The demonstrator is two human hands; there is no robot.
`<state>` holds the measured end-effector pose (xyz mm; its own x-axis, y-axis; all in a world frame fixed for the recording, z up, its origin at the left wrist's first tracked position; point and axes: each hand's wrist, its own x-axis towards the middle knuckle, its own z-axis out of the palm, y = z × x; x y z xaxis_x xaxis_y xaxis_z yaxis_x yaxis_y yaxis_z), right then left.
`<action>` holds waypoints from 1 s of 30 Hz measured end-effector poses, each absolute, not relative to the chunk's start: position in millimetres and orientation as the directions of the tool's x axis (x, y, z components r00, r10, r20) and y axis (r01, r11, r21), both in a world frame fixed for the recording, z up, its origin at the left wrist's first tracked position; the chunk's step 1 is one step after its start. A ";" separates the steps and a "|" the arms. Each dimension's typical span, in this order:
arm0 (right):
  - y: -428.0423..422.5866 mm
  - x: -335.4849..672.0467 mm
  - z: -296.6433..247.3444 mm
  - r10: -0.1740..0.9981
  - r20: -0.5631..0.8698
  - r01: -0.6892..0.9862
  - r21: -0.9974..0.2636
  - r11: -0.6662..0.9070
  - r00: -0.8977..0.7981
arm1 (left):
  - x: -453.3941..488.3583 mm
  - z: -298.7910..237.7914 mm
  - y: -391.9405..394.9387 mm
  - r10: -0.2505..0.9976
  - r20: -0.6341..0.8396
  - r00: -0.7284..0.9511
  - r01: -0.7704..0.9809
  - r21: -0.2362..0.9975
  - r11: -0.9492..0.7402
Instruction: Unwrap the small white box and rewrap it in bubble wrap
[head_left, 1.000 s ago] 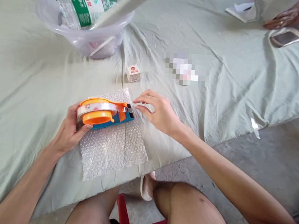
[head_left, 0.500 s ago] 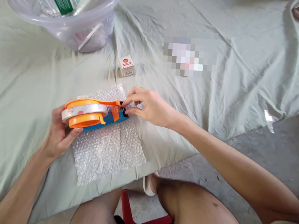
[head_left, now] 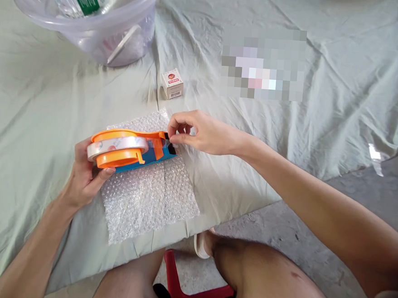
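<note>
My left hand [head_left: 83,177] grips an orange and blue tape dispenser [head_left: 131,149] loaded with a roll of clear tape, holding it just above a sheet of bubble wrap [head_left: 148,191]. My right hand [head_left: 200,132] pinches the tape end at the dispenser's cutter, thumb and forefinger pressed together. A small white box [head_left: 172,83] with a red mark stands on the cloth just beyond the bubble wrap.
A pale green cloth [head_left: 34,110] covers the table. A clear plastic basin [head_left: 92,19] at the back left holds a water bottle. A blurred patch lies at the back centre. My knees and a red stool [head_left: 189,293] are below the table edge, over a concrete floor.
My right hand moved from hovering open beside the dispenser to pinching the tape end at its cutter. The view shifted, so another person's hand at the far right left the frame.
</note>
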<state>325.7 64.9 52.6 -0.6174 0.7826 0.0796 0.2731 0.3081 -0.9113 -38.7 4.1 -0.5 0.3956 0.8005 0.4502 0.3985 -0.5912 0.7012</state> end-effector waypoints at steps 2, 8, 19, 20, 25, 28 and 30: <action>63.0 324.8 51.2 0.788 0.084 0.260 -0.918 0.299 -0.609 | -38.3 -0.1 3.4 0.812 0.432 0.392 0.405 0.711 -0.574; 64.0 323.9 51.3 0.762 0.066 0.305 -0.892 0.335 -0.644 | -41.5 -0.4 2.7 0.801 0.427 0.419 0.456 0.664 -0.593; 62.1 336.8 66.5 0.811 0.009 0.226 -0.959 0.174 -0.585 | -44.1 -3.2 2.7 0.814 0.408 0.414 0.574 0.577 -0.581; 60.1 337.2 64.8 0.821 0.001 0.225 -0.961 0.158 -0.571 | -44.0 -3.6 2.5 0.816 0.410 0.408 0.584 0.570 -0.578; 46.3 335.2 54.8 0.893 0.029 0.295 -0.938 0.179 -0.450 | -40.1 -3.4 2.4 0.806 0.427 0.411 0.584 0.556 -0.592; 38.0 331.7 46.8 0.922 0.071 0.331 -0.921 0.207 -0.380 | -36.9 -1.2 3.4 0.795 0.430 0.428 0.566 0.558 -0.607; 34.4 329.5 42.1 0.937 0.071 0.335 -0.922 0.192 -0.343 | -35.4 0.9 4.2 0.781 0.437 0.446 0.554 0.551 -0.625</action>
<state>329.5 34.4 42.1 -0.3427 0.9367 0.0711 0.3348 0.1925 -0.9224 -35.4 4.2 0.9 0.4457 0.7810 0.4375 0.5538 -0.6245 0.5507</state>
